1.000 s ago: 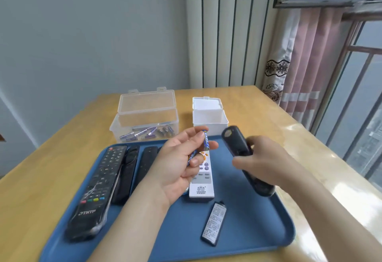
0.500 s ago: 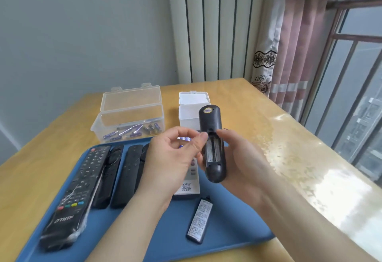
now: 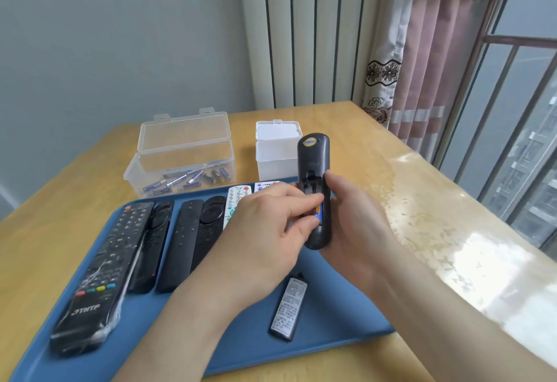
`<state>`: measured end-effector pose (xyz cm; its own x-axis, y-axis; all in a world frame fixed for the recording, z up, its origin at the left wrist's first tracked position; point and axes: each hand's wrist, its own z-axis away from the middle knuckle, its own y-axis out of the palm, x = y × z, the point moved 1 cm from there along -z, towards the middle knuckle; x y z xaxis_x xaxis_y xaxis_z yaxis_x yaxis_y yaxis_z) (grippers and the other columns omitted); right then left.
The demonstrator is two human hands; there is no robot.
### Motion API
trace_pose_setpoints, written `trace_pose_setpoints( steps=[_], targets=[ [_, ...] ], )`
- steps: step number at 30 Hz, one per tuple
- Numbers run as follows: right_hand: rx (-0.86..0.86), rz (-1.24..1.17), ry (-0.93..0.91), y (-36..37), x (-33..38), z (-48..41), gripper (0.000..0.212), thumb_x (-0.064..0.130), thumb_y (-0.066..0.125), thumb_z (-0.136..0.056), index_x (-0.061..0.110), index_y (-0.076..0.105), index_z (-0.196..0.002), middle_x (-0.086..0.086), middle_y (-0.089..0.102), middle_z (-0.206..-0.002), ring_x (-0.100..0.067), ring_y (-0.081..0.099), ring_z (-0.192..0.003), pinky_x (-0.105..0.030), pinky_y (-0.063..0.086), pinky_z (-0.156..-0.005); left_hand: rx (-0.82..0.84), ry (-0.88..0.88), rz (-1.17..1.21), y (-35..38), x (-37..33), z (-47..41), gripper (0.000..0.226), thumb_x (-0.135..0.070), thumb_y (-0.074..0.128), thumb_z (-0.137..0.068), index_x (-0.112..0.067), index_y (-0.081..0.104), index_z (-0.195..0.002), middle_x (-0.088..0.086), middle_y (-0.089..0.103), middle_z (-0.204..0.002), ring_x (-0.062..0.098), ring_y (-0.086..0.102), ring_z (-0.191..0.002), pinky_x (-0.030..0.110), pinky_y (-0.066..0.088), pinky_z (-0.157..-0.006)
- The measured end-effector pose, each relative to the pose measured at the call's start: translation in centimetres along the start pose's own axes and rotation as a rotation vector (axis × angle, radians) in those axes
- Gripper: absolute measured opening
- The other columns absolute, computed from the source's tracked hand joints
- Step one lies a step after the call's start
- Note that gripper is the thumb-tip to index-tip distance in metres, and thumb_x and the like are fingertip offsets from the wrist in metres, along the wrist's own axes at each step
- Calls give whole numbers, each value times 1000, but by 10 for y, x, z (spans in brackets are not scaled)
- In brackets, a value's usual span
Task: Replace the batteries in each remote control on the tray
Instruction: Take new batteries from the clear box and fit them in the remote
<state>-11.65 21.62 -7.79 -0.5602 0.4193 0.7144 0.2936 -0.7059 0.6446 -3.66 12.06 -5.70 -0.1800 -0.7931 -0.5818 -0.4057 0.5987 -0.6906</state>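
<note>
Head view: the right hand [image 3: 355,225] has its grip closed round a dark remote [image 3: 313,155], held upright above the blue tray [image 3: 331,306] with its open back toward the camera. The left hand [image 3: 265,231] pinches a blue-and-orange battery [image 3: 319,211] into the compartment. The step looks like seating this cell. Next it likely needs pressing flat, then refitting the battery cover [image 3: 289,306] lying near on the tray. The near-left remote [image 3: 102,276] reads roughly "JTHTF"; the cover's print is illegible.
</note>
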Motion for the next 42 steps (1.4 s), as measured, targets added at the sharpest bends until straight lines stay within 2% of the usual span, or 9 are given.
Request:
trace_pose_setpoints(
  steps=[4, 10, 14, 19, 23, 27, 31, 35, 42],
  targets=[
    [61, -27, -21, 0, -2, 3, 39, 28, 38, -102, 0, 62, -115, -10, 70, -79, -20, 68, -64, -26, 55, -54, 5, 68, -29, 0, 4, 1, 31, -17, 69, -87, -21, 69, -118, -13, 62, -100, -21, 45, -69, -1, 31, -68],
    [78, -29, -35, 6, -10, 5, 44, 27, 35, -104, -5, 53, -129, -19, 65, -106, -27, 66, -89, -29, 56, -70, -79, 88, -86, 0, 10, -3, 27, -19, 68, -79, -14, 75, -105, -7, 71, -93, -5, 56, -76, 9, 41, -72],
    [113, -38, -76, 8, -16, 7, 38, 23, 35, -105, -4, 56, -123, -17, 65, -98, -26, 65, -81, -27, 56, -65, -140, -5, -17, -2, 12, -3, 30, -6, 82, -69, -14, 77, -98, -15, 65, -83, -16, 50, -67, 0, 34, -67],
    [96, 90, -122, 10, -22, 6, 35, 24, 39, -104, 1, 59, -121, -16, 62, -95, -26, 59, -87, -33, 47, -71, -209, -260, 244, -2, 17, -6, 42, 0, 84, -63, -36, 68, -78, -8, 57, -97, 4, 52, -67, 1, 37, -69],
    [145, 211, -133, 10, -24, 6, 26, 11, 43, -100, 5, 62, -116, -21, 64, -100, -31, 53, -87, -42, 36, -77, -153, -382, 468, -2, 18, -5, 43, 10, 77, -67, -26, 62, -84, -3, 52, -85, 6, 46, -51, 15, 48, -64],
    [259, 242, -137, 9, -13, 8, 29, -2, 39, -99, 0, 60, -119, -24, 67, -101, -25, 68, -80, -32, 58, -70, -62, -434, 760, -7, 14, -4, 41, 16, 69, -74, -13, 62, -102, -3, 55, -80, 2, 55, -52, 17, 48, -57],
    [276, 173, -161, 7, -1, 7, 29, -6, 37, -99, -5, 57, -120, -30, 66, -108, -31, 70, -87, -37, 61, -79, -27, -485, 1145, -17, 25, -5, 46, 15, 50, -71, -12, 63, -105, 10, 56, -98, 15, 53, -71, 26, 41, -60],
    [232, 150, -216, 4, 4, 5, 28, -8, 35, -98, -2, 57, -116, -24, 69, -99, -32, 72, -85, -39, 60, -82, -106, -509, 1118, -15, 27, -4, 38, 21, 41, -90, -9, 57, -107, 19, 53, -105, 18, 63, -78, 24, 57, -69],
    [297, 109, -48, 2, 5, 4, 41, -7, 38, -89, 6, 61, -121, -18, 67, -109, -27, 69, -94, -39, 56, -74, -321, -536, 1165, -13, 31, -7, 28, -8, 70, -72, -7, 59, -98, 11, 70, -74, 14, 67, -60, 15, 53, -54]
  ],
)
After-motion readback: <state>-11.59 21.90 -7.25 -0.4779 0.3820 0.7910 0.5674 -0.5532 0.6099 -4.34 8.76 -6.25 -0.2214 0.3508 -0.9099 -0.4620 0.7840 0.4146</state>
